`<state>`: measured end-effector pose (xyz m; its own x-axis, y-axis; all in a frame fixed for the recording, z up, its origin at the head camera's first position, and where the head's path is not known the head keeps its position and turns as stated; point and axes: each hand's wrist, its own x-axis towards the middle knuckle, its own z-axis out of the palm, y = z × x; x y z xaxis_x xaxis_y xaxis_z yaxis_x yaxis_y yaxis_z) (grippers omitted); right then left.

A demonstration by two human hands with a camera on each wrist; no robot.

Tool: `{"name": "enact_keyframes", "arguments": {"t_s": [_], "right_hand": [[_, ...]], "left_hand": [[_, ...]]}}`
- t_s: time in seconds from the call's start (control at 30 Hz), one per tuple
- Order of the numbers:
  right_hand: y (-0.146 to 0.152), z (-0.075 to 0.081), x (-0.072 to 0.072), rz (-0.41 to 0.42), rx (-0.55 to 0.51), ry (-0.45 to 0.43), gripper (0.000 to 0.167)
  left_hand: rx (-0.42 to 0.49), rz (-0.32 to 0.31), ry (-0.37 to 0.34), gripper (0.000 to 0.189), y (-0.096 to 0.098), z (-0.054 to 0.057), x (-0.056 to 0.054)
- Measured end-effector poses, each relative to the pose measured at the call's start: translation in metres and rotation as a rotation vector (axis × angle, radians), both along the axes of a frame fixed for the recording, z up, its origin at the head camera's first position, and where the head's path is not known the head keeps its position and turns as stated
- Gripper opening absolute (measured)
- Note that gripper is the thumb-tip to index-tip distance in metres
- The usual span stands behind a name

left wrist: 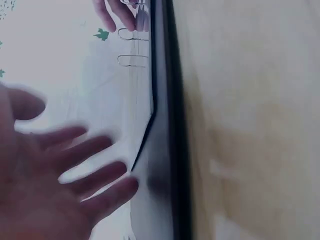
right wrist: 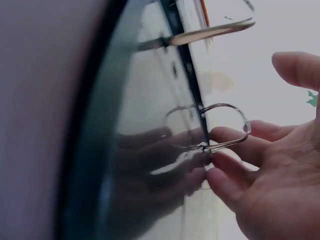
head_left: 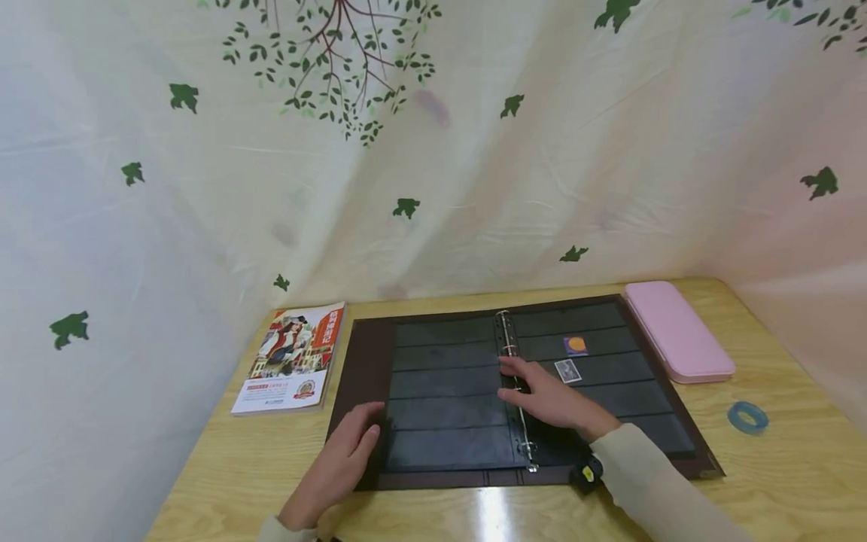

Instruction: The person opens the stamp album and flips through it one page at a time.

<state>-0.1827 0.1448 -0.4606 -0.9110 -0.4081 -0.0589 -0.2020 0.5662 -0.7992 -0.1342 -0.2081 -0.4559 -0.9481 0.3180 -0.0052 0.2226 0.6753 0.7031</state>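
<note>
A dark brown ring-binder stamp album (head_left: 447, 410) lies spread flat, its black pages divided into pocket strips. Two stamps sit in the right page: an orange-and-purple stamp (head_left: 576, 345) and, below it, a grey stamp with a white border (head_left: 567, 370). My left hand (head_left: 339, 463) is over the album's left cover edge; its fingers are spread and hold nothing in the left wrist view. Over the metal ring spine (head_left: 504, 331) is my right hand (head_left: 555, 395). In the right wrist view its fingertips are right at a closed ring (right wrist: 230, 107), thumb held apart.
A book with an illustrated cover (head_left: 291, 357) lies left of the album. On the right are a pink case (head_left: 677, 331), against the album's edge, and a blue ring-shaped roll (head_left: 748, 417). A curtain with leaf prints (head_left: 474, 188) hangs behind the wooden table (head_left: 223, 467).
</note>
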Motion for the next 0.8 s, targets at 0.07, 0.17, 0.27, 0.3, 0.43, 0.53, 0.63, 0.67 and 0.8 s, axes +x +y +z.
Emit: {"name": "enact_keyframes", "arguments": {"t_s": [0.07, 0.17, 0.27, 0.3, 0.43, 0.53, 0.63, 0.67, 0.8], "right_hand": [[0.001, 0.003, 0.002, 0.018, 0.024, 0.026, 0.064], [0.007, 0.010, 0.008, 0.028, 0.050, 0.039, 0.065], [0.021, 0.021, 0.016, -0.003, 0.069, 0.065, 0.061], [0.027, 0.024, 0.019, -0.028, 0.074, 0.082, 0.060], [0.058, 0.037, 0.031, -0.154, 0.152, 0.178, 0.059], [0.083, 0.039, 0.041, -0.272, 0.256, 0.219, 0.063], [0.108, 0.035, 0.052, -0.360, 0.336, 0.210, 0.068], [0.115, 0.033, 0.056, -0.378, 0.356, 0.195, 0.069], [0.136, 0.021, 0.069, -0.403, 0.408, 0.148, 0.076]], "left_hand": [[-0.077, -0.088, -0.006, 0.034, 0.001, 0.001, 0.000], [-0.152, -0.175, -0.041, 0.036, 0.002, 0.000, -0.001], [-0.175, -0.183, -0.050, 0.036, 0.003, 0.000, -0.001], [-0.176, -0.180, -0.052, 0.036, 0.003, 0.000, 0.000], [-0.154, -0.179, -0.036, 0.036, 0.000, 0.001, 0.002], [-0.142, -0.182, -0.034, 0.036, -0.001, 0.000, 0.002], [-0.132, -0.184, -0.039, 0.036, -0.002, -0.001, 0.002], [-0.129, -0.183, -0.042, 0.036, -0.002, -0.001, 0.002], [-0.118, -0.177, -0.031, 0.035, -0.002, -0.002, 0.001]]}}
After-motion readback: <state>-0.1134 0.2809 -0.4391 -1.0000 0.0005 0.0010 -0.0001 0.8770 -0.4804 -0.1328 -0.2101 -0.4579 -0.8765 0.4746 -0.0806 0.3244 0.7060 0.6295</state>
